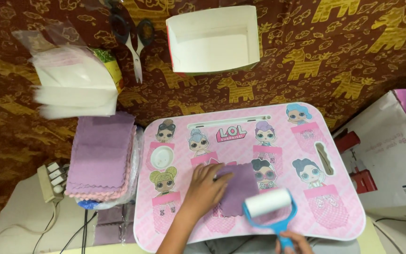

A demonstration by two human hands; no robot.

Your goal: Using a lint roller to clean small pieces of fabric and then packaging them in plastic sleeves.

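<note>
A small purple cloth square [241,187] with a zigzag edge lies flat on a pink cartoon-printed lap table [334,207]. My left hand [206,188] presses down on the cloth's left edge, fingers spread. My right hand [293,242], at the bottom edge of view, grips the blue handle of a lint roller [269,203]. The roller's white drum rests over the cloth's lower right corner.
A stack of purple and pink cloths [100,157] sits left of the table, with white plastic sleeves [74,89] behind it. Scissors [135,40] and an open white box [214,41] lie on the patterned brown fabric farther back. A cardboard box [395,155] stands at right, a power strip [51,181] at left.
</note>
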